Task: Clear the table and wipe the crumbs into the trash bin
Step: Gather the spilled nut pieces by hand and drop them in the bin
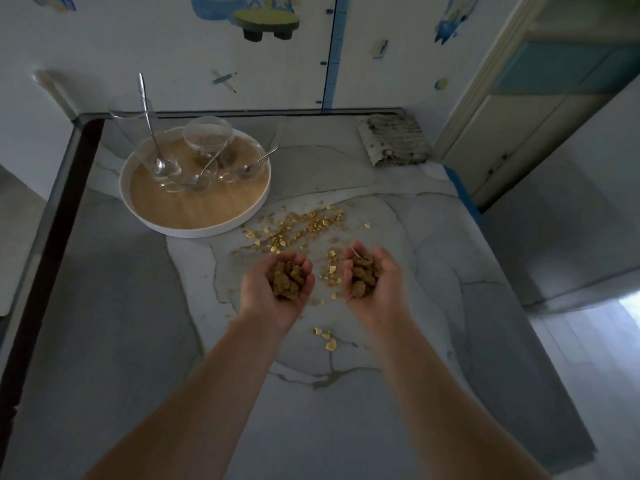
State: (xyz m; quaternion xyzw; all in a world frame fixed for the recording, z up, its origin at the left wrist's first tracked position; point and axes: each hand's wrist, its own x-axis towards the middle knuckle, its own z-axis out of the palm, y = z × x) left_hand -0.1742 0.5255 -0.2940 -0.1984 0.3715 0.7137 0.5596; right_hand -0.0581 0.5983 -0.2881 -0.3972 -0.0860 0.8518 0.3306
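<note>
My left hand is cupped palm up over the middle of the marble table and holds a heap of brown crumb chunks. My right hand is cupped the same way beside it, filled with more brown chunks. Yellow crumbs lie scattered on the table beyond and between the hands, and a few more crumbs lie nearer to me. No trash bin is in view.
A round white tray with a wooden base stands at the back left, carrying glass bowls and spoons. A folded cloth lies at the back right corner. The table's right edge drops to the floor beside a door.
</note>
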